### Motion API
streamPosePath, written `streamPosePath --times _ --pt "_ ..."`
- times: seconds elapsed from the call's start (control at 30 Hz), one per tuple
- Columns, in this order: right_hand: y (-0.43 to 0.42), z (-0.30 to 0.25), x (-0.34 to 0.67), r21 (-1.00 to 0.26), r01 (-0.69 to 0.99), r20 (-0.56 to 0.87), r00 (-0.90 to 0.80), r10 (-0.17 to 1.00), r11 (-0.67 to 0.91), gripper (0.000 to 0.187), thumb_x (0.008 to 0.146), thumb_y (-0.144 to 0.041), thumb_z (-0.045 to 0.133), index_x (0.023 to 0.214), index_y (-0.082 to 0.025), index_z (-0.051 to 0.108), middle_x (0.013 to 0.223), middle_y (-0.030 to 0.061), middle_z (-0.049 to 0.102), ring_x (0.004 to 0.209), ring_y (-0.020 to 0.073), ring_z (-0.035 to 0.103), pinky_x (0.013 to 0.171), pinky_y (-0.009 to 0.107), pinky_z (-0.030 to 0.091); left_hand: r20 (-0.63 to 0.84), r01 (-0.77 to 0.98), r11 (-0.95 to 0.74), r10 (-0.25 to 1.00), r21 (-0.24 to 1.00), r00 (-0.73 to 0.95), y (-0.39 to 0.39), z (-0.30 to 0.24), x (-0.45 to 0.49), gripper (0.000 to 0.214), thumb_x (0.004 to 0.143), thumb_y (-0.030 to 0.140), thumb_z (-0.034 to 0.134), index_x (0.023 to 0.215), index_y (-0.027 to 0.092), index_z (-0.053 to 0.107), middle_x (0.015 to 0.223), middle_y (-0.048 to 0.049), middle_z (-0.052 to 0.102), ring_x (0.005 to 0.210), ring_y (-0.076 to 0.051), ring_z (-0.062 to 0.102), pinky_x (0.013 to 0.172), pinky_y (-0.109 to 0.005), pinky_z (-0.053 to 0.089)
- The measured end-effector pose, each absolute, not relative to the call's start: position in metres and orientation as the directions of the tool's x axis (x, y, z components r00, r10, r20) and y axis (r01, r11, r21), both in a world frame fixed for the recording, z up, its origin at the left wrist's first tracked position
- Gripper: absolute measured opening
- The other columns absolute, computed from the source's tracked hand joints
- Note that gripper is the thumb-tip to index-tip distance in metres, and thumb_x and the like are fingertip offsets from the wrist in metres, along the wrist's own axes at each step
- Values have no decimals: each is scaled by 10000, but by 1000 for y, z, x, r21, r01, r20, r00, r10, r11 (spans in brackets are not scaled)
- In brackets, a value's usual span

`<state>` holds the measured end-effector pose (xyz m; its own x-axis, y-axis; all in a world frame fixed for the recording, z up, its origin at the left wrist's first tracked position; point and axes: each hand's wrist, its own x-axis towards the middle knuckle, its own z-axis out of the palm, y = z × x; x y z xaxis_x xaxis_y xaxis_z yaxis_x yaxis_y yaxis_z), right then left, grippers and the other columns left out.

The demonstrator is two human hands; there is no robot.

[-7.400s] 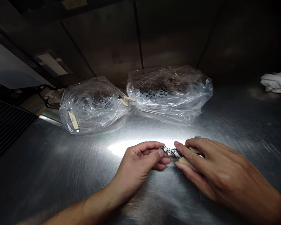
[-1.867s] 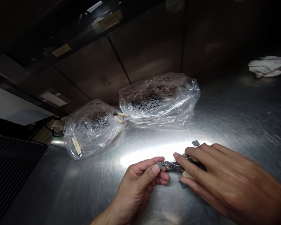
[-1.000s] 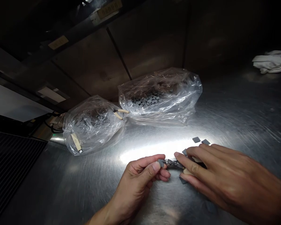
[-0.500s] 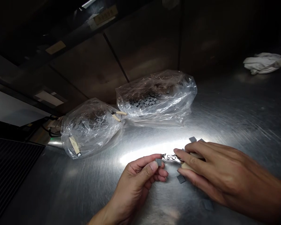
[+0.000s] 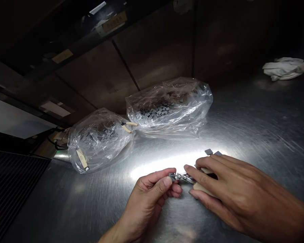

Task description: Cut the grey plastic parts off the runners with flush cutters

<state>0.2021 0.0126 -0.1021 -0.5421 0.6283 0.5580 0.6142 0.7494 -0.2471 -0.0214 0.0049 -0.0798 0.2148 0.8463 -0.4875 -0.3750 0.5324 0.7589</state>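
Between thumb and fingertips, my left hand [image 5: 153, 194] pinches a small grey square piece [image 5: 172, 176]. My right hand [image 5: 233, 189] is wrapped round the cream handles of a pair of nippers [image 5: 186, 178], whose metal jaws point left. The jaw tips meet the edge of the grey piece; whether they bite into it is too small to tell. Behind my right hand's knuckles, more grey square pieces [image 5: 208, 152] lie on the metal table [image 5: 96, 199].
Two clear plastic bags stand at the back: the right bag [image 5: 192, 116] and the left bag [image 5: 101, 157], both holding many grey pieces. Another pair of cream-handled nippers [image 5: 130, 124] lies between them. A cream-coloured tool [image 5: 81, 158] lies at the left bag. A white cloth [image 5: 286, 68] sits far right.
The nippers have moved left, from just beside the grey piece to meeting its edge. My right hand has shifted left with them, now covering a loose piece on the table.
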Motion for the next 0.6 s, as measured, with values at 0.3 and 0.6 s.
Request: streamPosePath --times 0.3,0.6 --pt "13 -99 200 -218 615 567 -552 612 757 281 1052 -242 488 1269 -139 635 974 66 674 840 214 668 832 426 535 -461 -348 509 860 787 216 3 -86 -24 247 811 288 864 1030 177 840 772 -45 805 758 -120 704 835 -245 516" --pt "13 -101 201 -177 615 591 -558 583 768 284 1072 -252 463 1255 -137 646 997 66 699 888 230 669 867 438 521 -440 -312 492 869 813 226 2 -88 -26 258 828 327 850 1050 196 836 769 -28 802 771 -117 695 866 -257 499"
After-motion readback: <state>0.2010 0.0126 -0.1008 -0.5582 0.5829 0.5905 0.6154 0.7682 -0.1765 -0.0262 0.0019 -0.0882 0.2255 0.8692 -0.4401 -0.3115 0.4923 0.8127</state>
